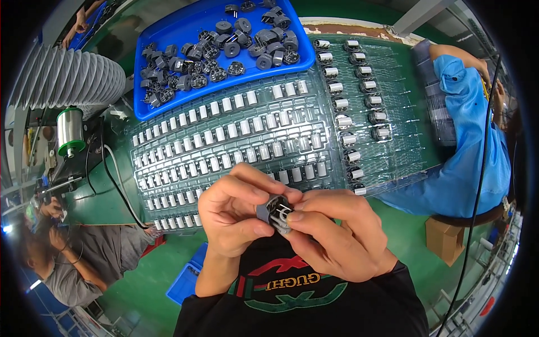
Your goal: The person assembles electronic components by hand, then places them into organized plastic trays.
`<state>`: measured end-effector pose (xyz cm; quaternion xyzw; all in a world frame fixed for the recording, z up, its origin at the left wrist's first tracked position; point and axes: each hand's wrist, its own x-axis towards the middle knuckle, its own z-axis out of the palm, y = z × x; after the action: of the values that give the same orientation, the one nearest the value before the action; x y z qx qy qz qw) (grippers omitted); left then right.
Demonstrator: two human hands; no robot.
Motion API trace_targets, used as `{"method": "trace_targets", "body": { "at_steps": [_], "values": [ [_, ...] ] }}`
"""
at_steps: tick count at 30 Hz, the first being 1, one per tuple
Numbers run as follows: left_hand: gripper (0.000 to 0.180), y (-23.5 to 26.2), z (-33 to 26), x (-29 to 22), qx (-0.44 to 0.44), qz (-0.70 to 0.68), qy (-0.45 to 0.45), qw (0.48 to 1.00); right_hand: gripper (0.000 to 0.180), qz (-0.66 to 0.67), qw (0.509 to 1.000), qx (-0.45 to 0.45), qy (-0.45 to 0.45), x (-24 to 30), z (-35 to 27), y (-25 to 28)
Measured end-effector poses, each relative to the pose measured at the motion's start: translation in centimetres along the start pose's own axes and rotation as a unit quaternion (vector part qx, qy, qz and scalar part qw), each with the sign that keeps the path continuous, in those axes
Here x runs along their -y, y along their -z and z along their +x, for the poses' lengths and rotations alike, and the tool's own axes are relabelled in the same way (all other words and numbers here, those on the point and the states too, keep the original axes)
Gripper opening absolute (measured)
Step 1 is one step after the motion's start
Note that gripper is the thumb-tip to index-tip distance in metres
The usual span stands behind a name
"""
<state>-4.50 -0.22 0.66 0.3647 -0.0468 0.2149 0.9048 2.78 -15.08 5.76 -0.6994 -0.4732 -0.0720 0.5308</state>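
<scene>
In front of my chest, a small dark grey round part with a black inside and bright metal prongs is held between both hands. My left hand is closed on its left side, thumb below and fingers above. On its right side, my right hand pinches with thumb and fingertips, next to the prongs. My fingers cover some of the part. Just beyond my hands lies a clear plastic tray with rows of silvery-white cylinders in its pockets.
A blue bin of similar grey round parts stands beyond the tray. To its right, another clear tray holds two columns of cylinders. A solder-wire spool and a ribbed duct stand left. A person in blue sits right; another person is at left.
</scene>
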Motion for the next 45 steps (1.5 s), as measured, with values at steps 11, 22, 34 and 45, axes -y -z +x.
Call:
{"method": "trace_targets", "body": {
  "at_steps": [11,22,34,45],
  "values": [
    [0.033,-0.4,0.1,-0.7,0.014,-0.027,0.006,1.000,0.035,0.028,0.999,-0.022,0.011,0.1,0.4,-0.2],
    [0.034,-0.2,0.2,-0.5,0.041,-0.027,-0.001,0.999,0.030,0.022,0.997,-0.043,0.059,-0.6,0.0,-0.4],
    [0.032,-0.2,0.2,-0.5,0.044,-0.014,-0.003,0.999,0.027,-0.068,0.995,-0.025,0.071,0.0,0.2,-0.1],
    [0.034,0.4,0.2,-1.1,0.058,0.117,-0.020,0.991,0.027,-0.062,0.996,0.013,0.066,-0.5,0.2,0.3]
  ]
}}
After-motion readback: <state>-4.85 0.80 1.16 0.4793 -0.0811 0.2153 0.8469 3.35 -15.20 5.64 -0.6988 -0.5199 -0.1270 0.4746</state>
